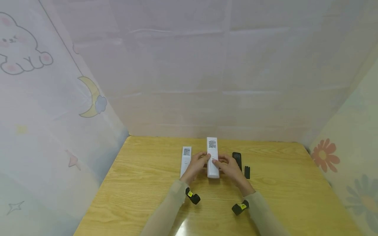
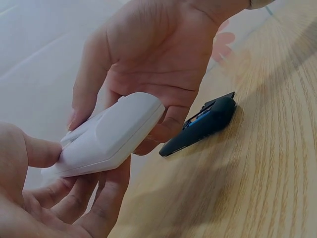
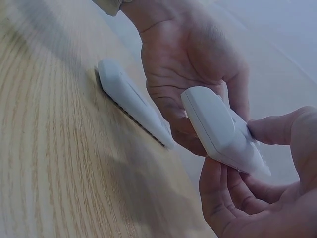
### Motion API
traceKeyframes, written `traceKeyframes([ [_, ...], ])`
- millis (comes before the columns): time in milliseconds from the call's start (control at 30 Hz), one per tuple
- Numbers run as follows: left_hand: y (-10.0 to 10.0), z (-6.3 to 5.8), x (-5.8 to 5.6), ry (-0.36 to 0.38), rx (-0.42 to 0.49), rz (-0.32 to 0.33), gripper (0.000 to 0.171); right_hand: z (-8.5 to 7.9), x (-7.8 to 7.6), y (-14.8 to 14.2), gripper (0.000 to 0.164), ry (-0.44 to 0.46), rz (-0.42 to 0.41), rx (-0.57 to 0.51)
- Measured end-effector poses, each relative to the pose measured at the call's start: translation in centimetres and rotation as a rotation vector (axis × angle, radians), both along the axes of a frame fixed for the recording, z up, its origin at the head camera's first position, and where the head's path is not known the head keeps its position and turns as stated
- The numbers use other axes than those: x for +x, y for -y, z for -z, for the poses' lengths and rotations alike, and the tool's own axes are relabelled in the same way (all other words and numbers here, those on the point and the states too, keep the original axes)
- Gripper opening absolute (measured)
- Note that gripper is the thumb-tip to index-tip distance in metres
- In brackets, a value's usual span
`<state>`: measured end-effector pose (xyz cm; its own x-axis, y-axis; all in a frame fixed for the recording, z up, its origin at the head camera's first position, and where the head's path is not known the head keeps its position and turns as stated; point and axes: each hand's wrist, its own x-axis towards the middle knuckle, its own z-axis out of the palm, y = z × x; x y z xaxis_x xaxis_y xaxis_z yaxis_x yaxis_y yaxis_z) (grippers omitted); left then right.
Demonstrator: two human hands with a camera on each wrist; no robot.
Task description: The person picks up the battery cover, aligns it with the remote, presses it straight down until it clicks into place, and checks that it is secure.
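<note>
A white remote control (image 1: 212, 147) is held above the table with its back up, showing a printed label near the far end. My left hand (image 1: 196, 166) grips its left side, thumb on top and fingers underneath. From the other side my right hand (image 1: 232, 169) grips it too, its thumb pressing on the back near the battery cover. Both wrist views show the near end of the remote (image 2: 124, 129) pointing out between the hands. Another white remote (image 1: 185, 161) lies back up on the table, left of my left hand and partly hidden by it.
Right of my right hand lies a black remote (image 1: 237, 158); the left wrist view shows its battery compartment open, with something blue inside. A small black battery cover (image 1: 247, 172) lies beside it. The wooden table (image 1: 141, 183) meets printed cloth walls at its back and sides.
</note>
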<state>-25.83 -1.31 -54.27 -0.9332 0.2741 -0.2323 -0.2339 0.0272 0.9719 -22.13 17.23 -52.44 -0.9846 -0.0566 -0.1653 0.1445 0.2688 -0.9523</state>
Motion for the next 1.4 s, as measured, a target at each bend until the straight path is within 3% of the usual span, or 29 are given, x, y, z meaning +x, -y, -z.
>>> traceKeyframes([
  [333,-0.38,0.21,0.18,-0.003,0.011,-0.014,0.057,0.39,-0.17,-0.24,0.059,0.031,0.006,-0.008],
  [633,-0.62,0.27,0.13,0.02,0.003,-0.036,0.049,0.06,0.02,0.0,0.055,0.026,0.012,-0.007],
  [1400,-0.51,0.57,-0.08,-0.004,-0.034,-0.032,0.047,0.69,-0.48,-0.1,0.053,0.032,0.015,-0.004],
])
